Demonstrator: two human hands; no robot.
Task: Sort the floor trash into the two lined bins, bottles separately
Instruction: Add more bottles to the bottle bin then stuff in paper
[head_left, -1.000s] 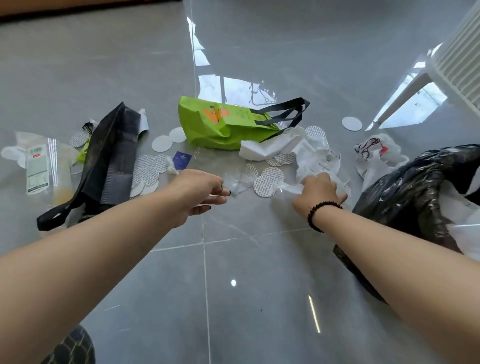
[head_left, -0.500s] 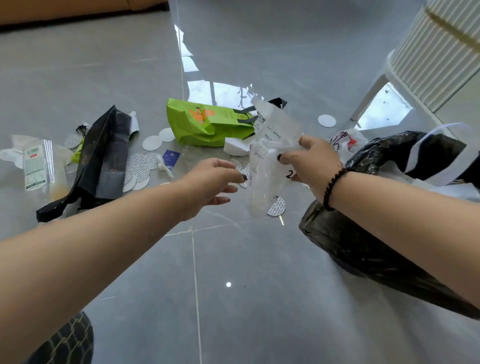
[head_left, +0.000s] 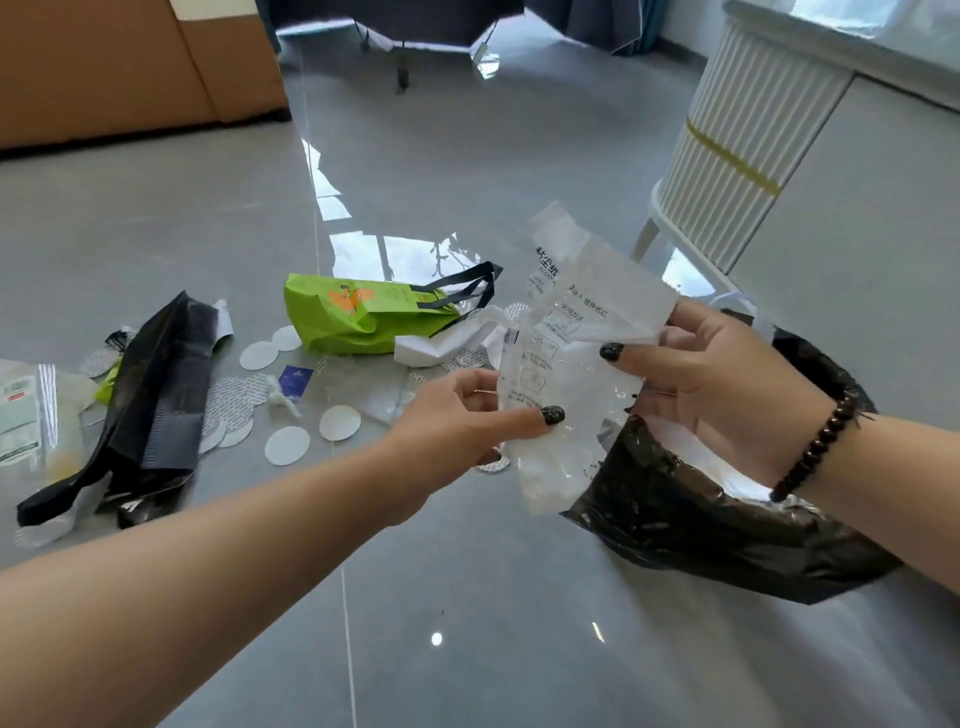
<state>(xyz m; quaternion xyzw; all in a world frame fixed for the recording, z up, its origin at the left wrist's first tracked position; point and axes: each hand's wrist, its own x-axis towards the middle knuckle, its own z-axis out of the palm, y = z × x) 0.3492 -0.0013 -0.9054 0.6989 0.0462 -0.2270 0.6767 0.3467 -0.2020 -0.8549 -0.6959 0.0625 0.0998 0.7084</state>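
Both hands, L hand (head_left: 457, 415) & R hand (head_left: 711, 384), pinch clear plastic wrapper (head_left: 566, 364) above black-lined bin (head_left: 727, 525).

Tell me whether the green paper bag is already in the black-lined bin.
No, the green paper bag lies on the grey floor, left of the black-lined bin.

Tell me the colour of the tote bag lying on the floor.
Lime green tote bag with an orange print and black handles; head view.

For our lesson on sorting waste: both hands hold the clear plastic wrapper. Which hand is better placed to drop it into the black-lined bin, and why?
The right hand. It grips the wrapper directly above the bin, while the left hand pinches the wrapper's edge out over the open floor.
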